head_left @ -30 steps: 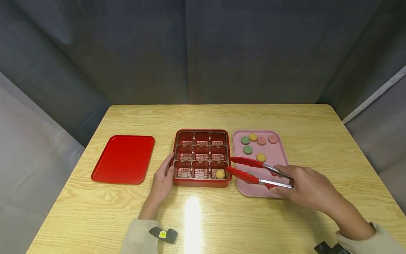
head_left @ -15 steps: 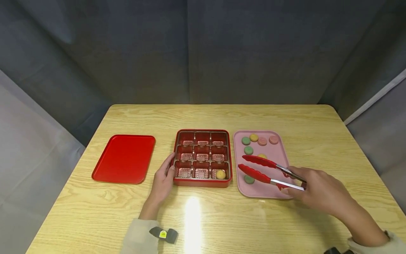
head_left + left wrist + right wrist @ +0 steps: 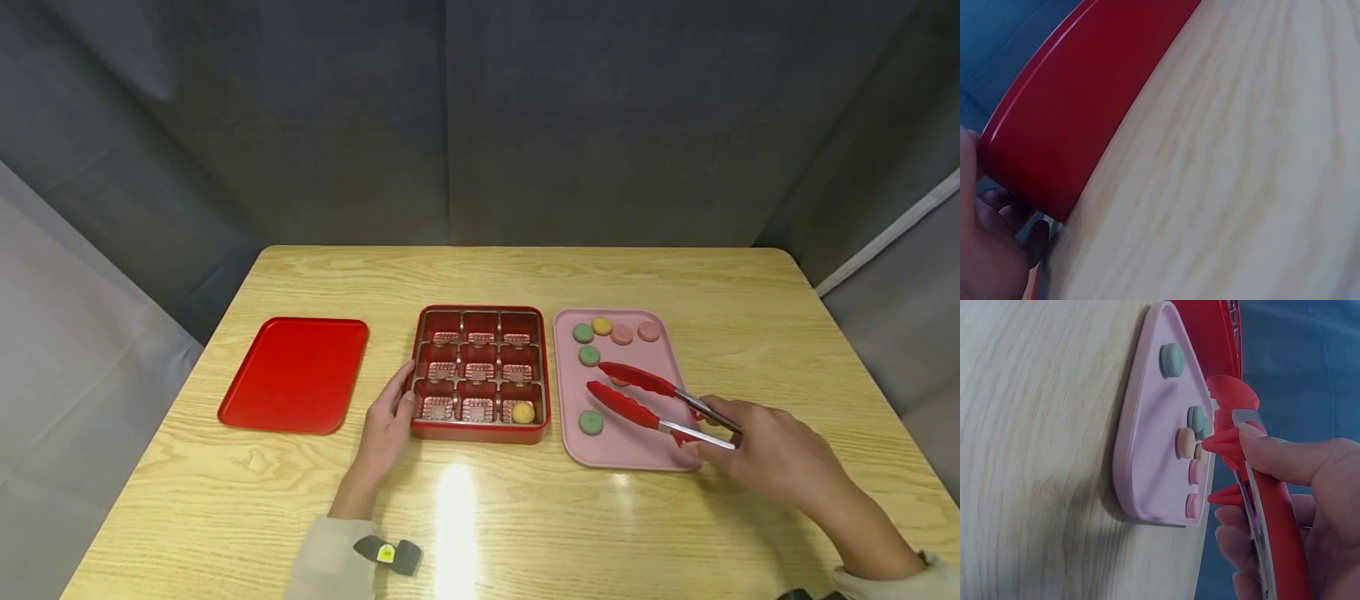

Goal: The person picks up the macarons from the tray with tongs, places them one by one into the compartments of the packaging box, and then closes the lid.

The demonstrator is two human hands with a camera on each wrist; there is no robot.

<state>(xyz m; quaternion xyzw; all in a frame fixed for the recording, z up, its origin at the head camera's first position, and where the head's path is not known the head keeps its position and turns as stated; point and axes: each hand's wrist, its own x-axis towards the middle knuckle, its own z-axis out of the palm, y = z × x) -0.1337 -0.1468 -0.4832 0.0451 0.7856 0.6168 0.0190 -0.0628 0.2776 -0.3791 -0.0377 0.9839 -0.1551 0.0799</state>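
My left hand (image 3: 386,433) holds the left front corner of a red compartment box (image 3: 480,432), its fingers along the side wall. A yellow macaron (image 3: 522,412) sits in the front right compartment. With my right hand (image 3: 780,454) I grip silver tongs (image 3: 627,407) with red tips, spread apart above the pink tray (image 3: 637,452). Nothing is between the tips. They partly cover another yellow macaron (image 3: 619,382) on the tray. Closer to the front lies a green macaron (image 3: 591,422), and the right wrist view shows a green macaron (image 3: 1173,360) too.
Along the tray's back are green, yellow and pink macarons (image 3: 648,331), with one more green macaron (image 3: 589,355) just in front. A flat red tray (image 3: 292,375) lies left of the box. Dark curtains (image 3: 450,125) hang behind the wooden table (image 3: 480,279).
My right hand and the tongs have moved right, from the box's right edge to over the pink tray, tips staying apart. My left hand has stayed at the box.
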